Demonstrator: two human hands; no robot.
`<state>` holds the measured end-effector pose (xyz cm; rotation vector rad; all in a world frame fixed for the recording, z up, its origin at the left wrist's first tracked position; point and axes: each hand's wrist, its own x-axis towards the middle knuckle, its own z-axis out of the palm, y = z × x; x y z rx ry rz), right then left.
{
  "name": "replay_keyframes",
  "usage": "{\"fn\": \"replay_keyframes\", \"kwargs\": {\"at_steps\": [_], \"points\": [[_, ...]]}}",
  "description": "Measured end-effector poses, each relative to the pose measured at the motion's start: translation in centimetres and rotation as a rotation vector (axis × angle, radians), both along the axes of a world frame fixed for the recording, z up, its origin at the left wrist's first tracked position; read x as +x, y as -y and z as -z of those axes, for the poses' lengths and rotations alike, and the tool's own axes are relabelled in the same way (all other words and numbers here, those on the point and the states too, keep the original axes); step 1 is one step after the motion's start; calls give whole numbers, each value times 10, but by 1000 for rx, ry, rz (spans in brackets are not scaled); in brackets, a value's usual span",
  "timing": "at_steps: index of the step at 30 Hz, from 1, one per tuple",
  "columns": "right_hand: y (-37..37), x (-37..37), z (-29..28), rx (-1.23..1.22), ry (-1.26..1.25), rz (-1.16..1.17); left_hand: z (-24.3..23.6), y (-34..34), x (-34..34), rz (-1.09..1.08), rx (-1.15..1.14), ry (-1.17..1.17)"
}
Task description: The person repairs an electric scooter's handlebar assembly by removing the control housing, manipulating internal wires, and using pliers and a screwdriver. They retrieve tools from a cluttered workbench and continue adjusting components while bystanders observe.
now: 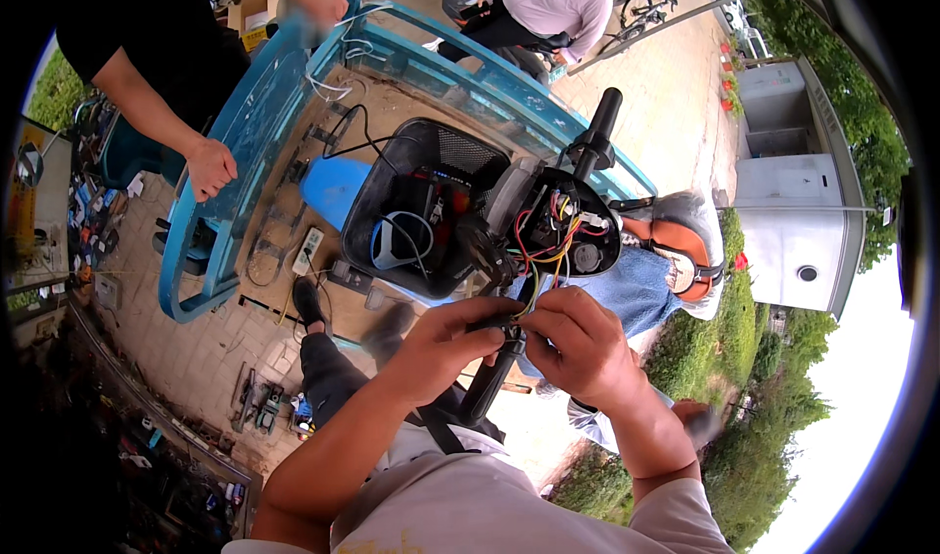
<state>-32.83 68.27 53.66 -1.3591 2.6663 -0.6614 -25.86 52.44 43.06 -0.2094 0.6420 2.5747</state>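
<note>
My left hand (446, 346) and my right hand (580, 341) meet over the near side of a scooter-type handlebar, fingers pinched together. Between them runs a bundle of thin coloured wires (530, 288), and both hands grip it; the wire ends are hidden by my fingers. Just below, a black handlebar grip (487, 393) points toward me. Red, yellow and white wires (565, 223) spill from the opened black handlebar housing (609, 246). The far handlebar grip (606, 114) sticks out beyond it.
A black basket (358, 223) with cables and tools sits ahead of the handlebar. Behind it is a teal metal cart frame (257, 89), where a co-worker's hand (210, 168) rests. Another person in a pale pink shirt (554, 4) is farther off. A power strip (307, 251) lies left of the basket.
</note>
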Motion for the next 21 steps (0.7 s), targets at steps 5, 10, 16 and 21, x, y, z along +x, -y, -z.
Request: {"fn": "replay_keyframes", "kwargs": {"at_steps": [5, 10, 16, 21], "points": [[-2, 0, 0, -13, -2, -11, -2, -1, -1, -12, 31, -10], [-5, 1, 1, -12, 8, -1, -2, -2, -1, -14, 46, 18], [-3, 2, 1, -34, 5, 21, -4, 0, 0, -5, 26, 10], [-6, 2, 1, -51, 21, 50, -3, 0, -1, 4, 4, -21]]}}
